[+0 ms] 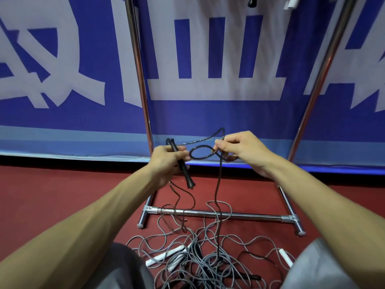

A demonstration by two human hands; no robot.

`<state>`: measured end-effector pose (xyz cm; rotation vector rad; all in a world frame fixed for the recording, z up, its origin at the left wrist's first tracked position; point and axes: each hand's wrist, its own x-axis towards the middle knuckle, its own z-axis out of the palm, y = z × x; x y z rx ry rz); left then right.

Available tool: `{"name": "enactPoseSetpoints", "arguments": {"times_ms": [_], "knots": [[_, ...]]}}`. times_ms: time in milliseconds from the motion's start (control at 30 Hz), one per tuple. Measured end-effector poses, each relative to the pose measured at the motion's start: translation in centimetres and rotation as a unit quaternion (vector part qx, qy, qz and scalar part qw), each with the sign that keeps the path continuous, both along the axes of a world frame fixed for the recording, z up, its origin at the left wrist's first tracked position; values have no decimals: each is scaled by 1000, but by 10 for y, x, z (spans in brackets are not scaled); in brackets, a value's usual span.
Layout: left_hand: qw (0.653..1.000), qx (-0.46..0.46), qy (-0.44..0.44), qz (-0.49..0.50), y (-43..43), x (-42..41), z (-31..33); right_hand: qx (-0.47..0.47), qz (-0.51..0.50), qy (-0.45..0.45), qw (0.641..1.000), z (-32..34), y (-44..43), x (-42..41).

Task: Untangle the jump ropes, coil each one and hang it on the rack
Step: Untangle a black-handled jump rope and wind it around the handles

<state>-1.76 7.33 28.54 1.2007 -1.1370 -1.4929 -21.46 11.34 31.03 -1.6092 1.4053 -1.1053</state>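
Gripping slim black plastic jump-rope handles (183,170) in the left hand (165,161), pinching the black cord loop (203,146) with the right hand (239,150), before the chrome tube rack (229,215), its top cut off. Losing part of the near grey cord tangle (200,261) behind grey-trousered knees (125,268).

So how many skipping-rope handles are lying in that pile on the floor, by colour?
White handles: 3
Black handle: 1
Total: 4 in plain sight; the tangle of grey cords may hide more.
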Motion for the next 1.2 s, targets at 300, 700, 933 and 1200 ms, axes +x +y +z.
{"name": "enactPoseSetpoints", "arguments": {"times_ms": [300,700,933,1200], "knots": [[960,-1,-72,-270,27,-23,-3,45,-92,-180,978,2,-3,-1],[906,-145,-311,-247,17,-9,-13,18,-285,-333,898,13,-6,-30],[955,-70,-256,-134,6,-1,-13,69,-336,-499,796,5,-11,-45],[994,-27,-39,-100,16,-11,14,190,-197,-328,904,-2,-6,-24]]}}
